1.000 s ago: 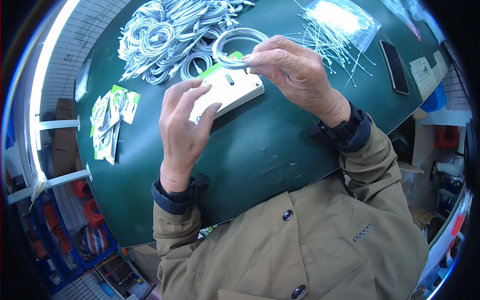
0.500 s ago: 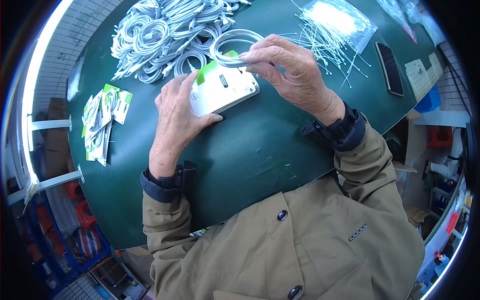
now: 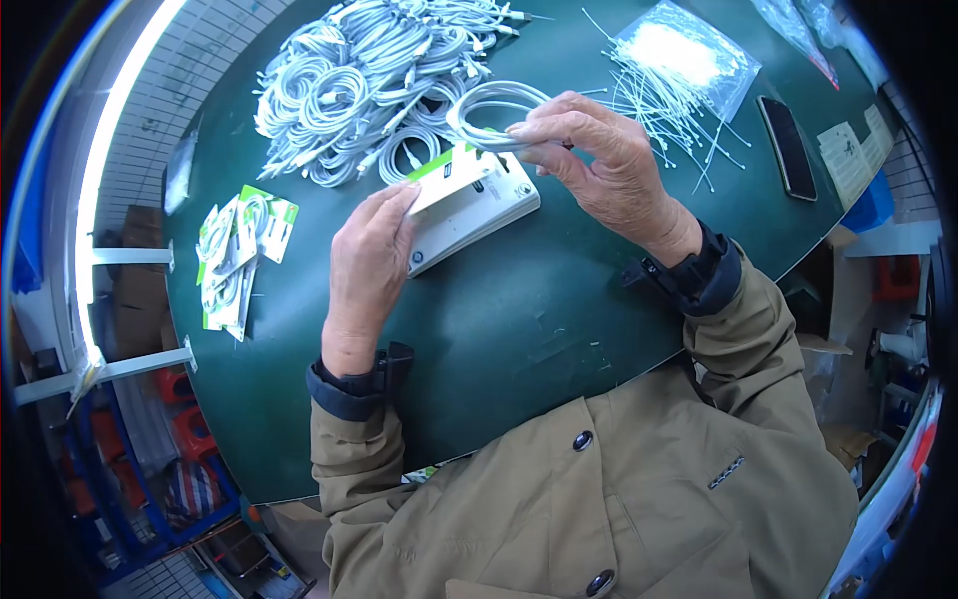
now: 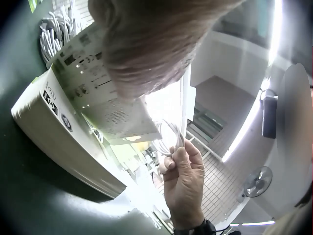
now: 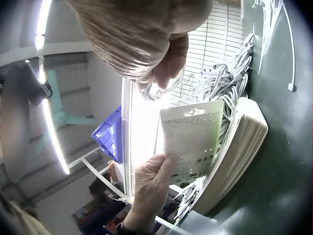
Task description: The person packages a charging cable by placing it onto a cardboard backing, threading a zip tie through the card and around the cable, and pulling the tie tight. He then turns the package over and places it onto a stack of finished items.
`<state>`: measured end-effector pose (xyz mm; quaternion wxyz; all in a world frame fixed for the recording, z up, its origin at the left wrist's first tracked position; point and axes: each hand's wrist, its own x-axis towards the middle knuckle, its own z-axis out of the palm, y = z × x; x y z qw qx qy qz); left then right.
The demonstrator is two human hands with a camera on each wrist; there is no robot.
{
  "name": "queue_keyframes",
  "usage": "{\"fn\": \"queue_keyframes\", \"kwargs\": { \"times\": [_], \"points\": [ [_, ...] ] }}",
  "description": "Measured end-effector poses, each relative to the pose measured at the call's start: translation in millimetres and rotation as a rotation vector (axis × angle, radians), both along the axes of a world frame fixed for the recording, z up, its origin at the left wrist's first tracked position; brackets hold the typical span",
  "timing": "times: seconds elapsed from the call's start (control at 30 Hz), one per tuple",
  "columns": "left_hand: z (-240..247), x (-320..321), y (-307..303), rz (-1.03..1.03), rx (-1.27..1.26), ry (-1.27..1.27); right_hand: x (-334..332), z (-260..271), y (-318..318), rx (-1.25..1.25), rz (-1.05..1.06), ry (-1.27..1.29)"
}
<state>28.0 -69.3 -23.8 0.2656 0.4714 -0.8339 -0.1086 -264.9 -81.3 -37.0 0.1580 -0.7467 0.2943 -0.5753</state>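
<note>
My left hand (image 3: 367,265) pinches a printed packaging card (image 3: 439,187) by its edge, thumb on one side and fingers on the other. The card, white with a green top, is tilted up off a stack of like cards (image 3: 477,228). In the right wrist view, the card's printed back (image 5: 190,139) shows its hanging slot at the upper edge. Held between thumb and fingertips of my right hand (image 3: 611,170) is a coiled white cable (image 3: 486,137), just above the card's far end. Wristbands circle both wrists.
A large heap of coiled cables (image 3: 344,90) lies at the back left. Carded cables (image 3: 235,250) are piled at the left. White cable ties (image 3: 664,105) spill from a plastic bag at the back right, near a phone (image 3: 786,148) and a paper sheet (image 3: 843,155).
The left hand came down to the stack, took a card by its edge and lifted it at a tilt. The right hand keeps holding the coiled cable nearby.
</note>
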Motion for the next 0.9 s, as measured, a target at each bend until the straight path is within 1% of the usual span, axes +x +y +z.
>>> {"fn": "queue_keyframes", "kwargs": {
  "times": [0.03, 0.1, 0.17, 0.2, 0.27, 0.33, 0.37, 0.4, 0.5, 0.6, 0.7, 0.8, 0.83, 0.9],
  "points": [
    [-1, 0, -3, -0.014, -0.188, -0.009, 0, 0, -1, -0.002, 0.002, -0.023],
    [10, 0, 1, 0.021, -0.327, -0.03, -4, 2, 0, -0.006, -0.013, -0.025],
    [27, -4, 12, 0.059, -0.451, -0.049, -3, 7, 2, 0.025, 0.014, -0.13],
    [35, -6, 20, 0.054, -0.451, -0.054, -4, 9, 3, 0.046, 0.028, -0.18],
    [49, -10, 41, 0.048, -0.443, -0.062, -3, 14, 5, 0.01, 0.023, -0.209],
    [52, -18, 64, 0.045, -0.341, -0.097, 1, 18, 12, 0.007, 0.047, -0.226],
    [47, -22, 74, 0.012, -0.319, -0.129, 6, 22, 21, 0.051, 0.04, -0.199],
    [42, -27, 82, -0.022, -0.298, -0.16, 10, 23, 28, 0.022, 0.066, -0.14],
    [27, -40, 97, -0.018, -0.096, -0.13, 24, 20, 41, -0.047, 0.155, -0.001],
    [15, -44, 93, -0.009, -0.187, -0.108, 30, 7, 44, -0.06, 0.212, 0.124],
    [11, -45, 87, -0.017, -0.178, -0.077, 34, 1, 44, 0.012, 0.195, 0.113],
    [8, -46, 82, -0.03, -0.243, 0.052, 36, -1, 41, 0.01, 0.167, 0.1],
    [10, -47, 81, -0.038, -0.309, 0.147, 36, -3, 40, 0.003, 0.156, 0.098],
    [9, -46, 91, -0.045, -0.387, 0.258, 39, -4, 41, 0.052, 0.167, 0.057]
  ]
}}
